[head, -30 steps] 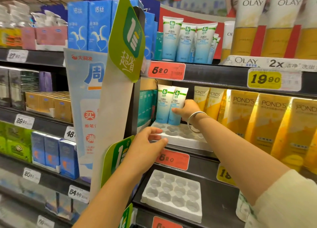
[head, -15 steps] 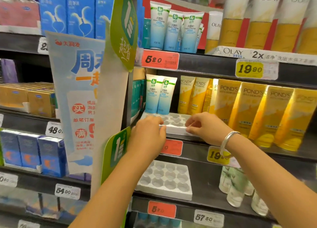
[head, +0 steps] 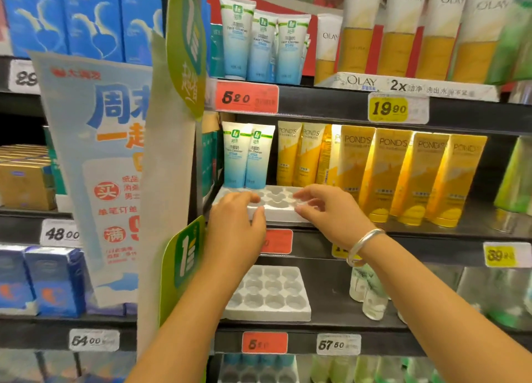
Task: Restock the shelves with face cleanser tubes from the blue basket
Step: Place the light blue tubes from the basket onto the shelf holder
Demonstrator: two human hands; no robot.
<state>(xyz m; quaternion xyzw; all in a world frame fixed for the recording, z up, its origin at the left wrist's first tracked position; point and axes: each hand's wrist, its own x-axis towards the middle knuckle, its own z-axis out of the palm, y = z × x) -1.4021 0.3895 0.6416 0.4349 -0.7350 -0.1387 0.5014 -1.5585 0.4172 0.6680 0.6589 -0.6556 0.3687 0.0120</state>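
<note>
A: Middle shelf [head: 374, 230], what's sitting in the white tray [head: 276, 202]?

B: Two blue-white face cleanser tubes [head: 246, 155], standing upright in its back-left cups, touching each other. The other cups showing are sitting empty.

A: Hands?

B: Both are gripping the tray's front. Left hand [head: 234, 232] is curling its fingers [head: 253, 201] over the front-left rim, thumb on the front wall. Right hand [head: 331, 209] is pinching the front-right corner, fingers [head: 302, 194] reaching over the cups, silver bangle [head: 364, 243] on the wrist.

A: Other trays?

B: A second white tray [head: 269, 294] is lying on the shelf below, holding nothing; twelve cups counted, three by four. A third tray is peeking in under that, blurred.

A: More cleanser?

B: Three matching tubes [head: 263, 45] are standing in front on the top shelf, more behind, can't count. Yellow POND'S tubes [head: 403, 175] are standing just beside the gripped tray, four in the front row. Can't see the blue basket.
</note>
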